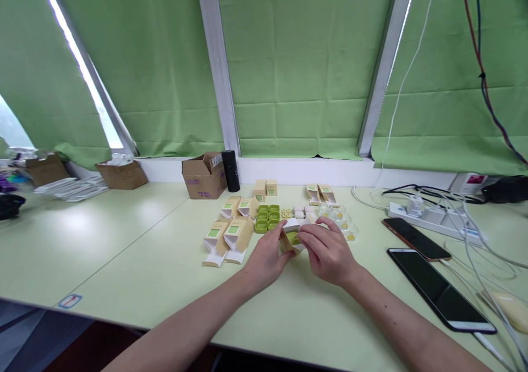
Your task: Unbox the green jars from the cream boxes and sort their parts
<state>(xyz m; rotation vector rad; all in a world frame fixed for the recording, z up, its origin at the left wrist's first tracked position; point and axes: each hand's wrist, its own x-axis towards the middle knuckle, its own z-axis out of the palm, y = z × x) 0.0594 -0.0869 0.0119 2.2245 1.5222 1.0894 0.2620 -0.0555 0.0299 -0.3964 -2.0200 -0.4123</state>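
My left hand (266,254) is wrapped round a small tan cardboard box (286,244), whose white-lined flap (291,225) stands open. In the mouth of the box sits a small green cup (293,238). The curled fingers of my right hand (328,251) grip the green cup at its right side; their tips are partly hidden. Just beyond my hands stand several more green cups (262,216) in rows, small yellow pieces (286,214), whitish-pink blocks (300,212) and clear domed plastic pieces with yellow centres (350,233).
Open tan boxes (238,233) lie left of my hands, with more boxes (322,194) farther back. A brown carton (204,177) and black cylinder (231,171) stand by the wall. To the right are two phones (439,287), a power strip (433,221) and tangled white cables.
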